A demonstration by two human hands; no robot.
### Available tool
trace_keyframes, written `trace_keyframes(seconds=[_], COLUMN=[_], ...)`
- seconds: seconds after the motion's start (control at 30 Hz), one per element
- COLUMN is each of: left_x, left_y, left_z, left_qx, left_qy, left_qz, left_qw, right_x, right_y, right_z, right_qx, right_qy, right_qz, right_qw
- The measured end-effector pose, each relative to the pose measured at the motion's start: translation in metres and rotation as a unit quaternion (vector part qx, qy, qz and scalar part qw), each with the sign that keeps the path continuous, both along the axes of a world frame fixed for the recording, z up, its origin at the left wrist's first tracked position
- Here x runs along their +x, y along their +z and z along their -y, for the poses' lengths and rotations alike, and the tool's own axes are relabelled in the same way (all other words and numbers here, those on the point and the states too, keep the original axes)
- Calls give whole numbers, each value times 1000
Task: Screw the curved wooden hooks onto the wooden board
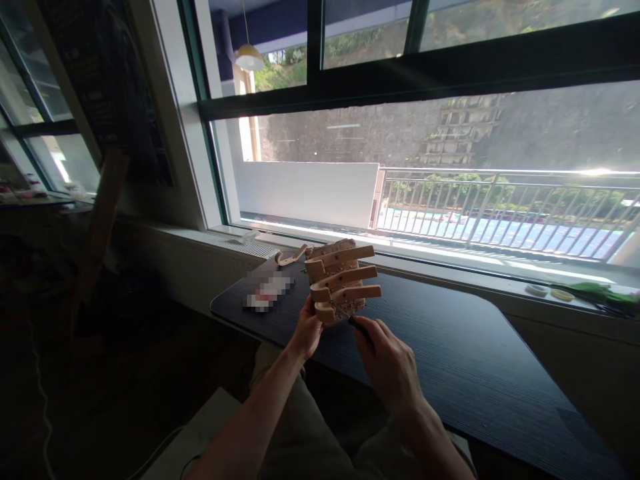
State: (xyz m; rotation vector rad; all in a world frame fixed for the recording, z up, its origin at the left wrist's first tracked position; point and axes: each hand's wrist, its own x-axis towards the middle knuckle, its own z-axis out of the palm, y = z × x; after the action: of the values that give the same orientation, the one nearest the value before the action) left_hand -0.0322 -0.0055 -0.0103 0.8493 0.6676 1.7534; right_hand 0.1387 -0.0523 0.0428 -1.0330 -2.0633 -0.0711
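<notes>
A pale wooden piece (341, 279) with three hook-shaped wooden arms on its face is held up over the near part of the dark table. My left hand (307, 330) grips it from the lower left; some of the fingers are hidden behind the wood. In my right hand (387, 353) is a slim tool with a black handle (361, 328). The tool's thin end meets the lower edge of the wood, and its exact kind does not show. Beyond the held piece, a separate wooden hook (291, 256) lies at the table's far edge.
The dark table (440, 340) has rounded corners and stands against the window sill (425, 270). A blurred-out flat item (269, 292) lies on its left part. Green stuff (595, 293) rests on the sill at right. A wooden post (103, 227) leans at left.
</notes>
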Motion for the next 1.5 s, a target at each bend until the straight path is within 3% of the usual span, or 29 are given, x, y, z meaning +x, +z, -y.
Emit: trace_keyframes(seconds=[0.23, 0.5, 0.97, 1.3, 1.5], left_x=[1, 3, 1, 3, 3], left_y=[1, 4, 2, 3, 6], left_z=[0, 3, 1, 2, 4], left_qx=[-2, -5, -4, 8, 6], left_qy=[12, 7, 7, -5, -3], left_qz=[8, 6, 1, 11, 6], left_qw=[1000, 1000, 1000, 1000, 1000], right_x=[-3, 2, -3, 2, -1], right_y=[4, 6, 3, 7, 6], right_z=[3, 4, 4, 3, 3], right_qx=[-33, 4, -60, -10, -2], right_qy=[-16, -21, -18, -9, 0], right_qz=[14, 56, -26, 55, 23], right_qw=[999, 998, 998, 998, 1000])
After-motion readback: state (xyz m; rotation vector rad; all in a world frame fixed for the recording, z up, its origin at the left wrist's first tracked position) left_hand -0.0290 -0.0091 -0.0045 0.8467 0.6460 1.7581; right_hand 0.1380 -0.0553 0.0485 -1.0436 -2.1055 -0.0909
